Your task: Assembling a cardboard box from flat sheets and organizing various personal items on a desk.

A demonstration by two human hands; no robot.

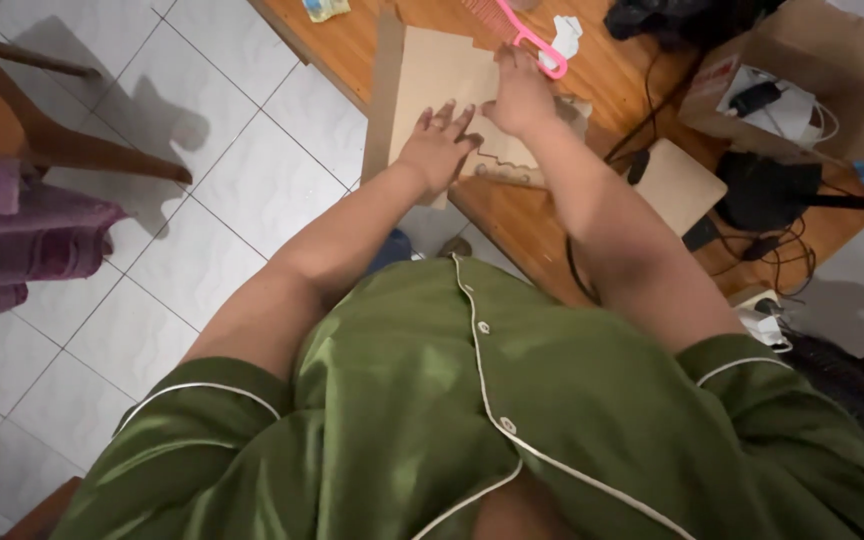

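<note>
cardboard sheet lies under both flat hands.

the flat cardboard sheet is matt brown paperboard with a dull, slightly fibrous face, and it lies on a desk of varnished orange-brown wood that carries a soft sheen. the pink comb is smooth glossy plastic, the open box is the same matt brown cardboard, and the cables wear black rubbery sheathing. the shirt is green satin cloth with a silky shine and white piping, and the floor is glazed white tile, smooth and faintly reflective.
</note>
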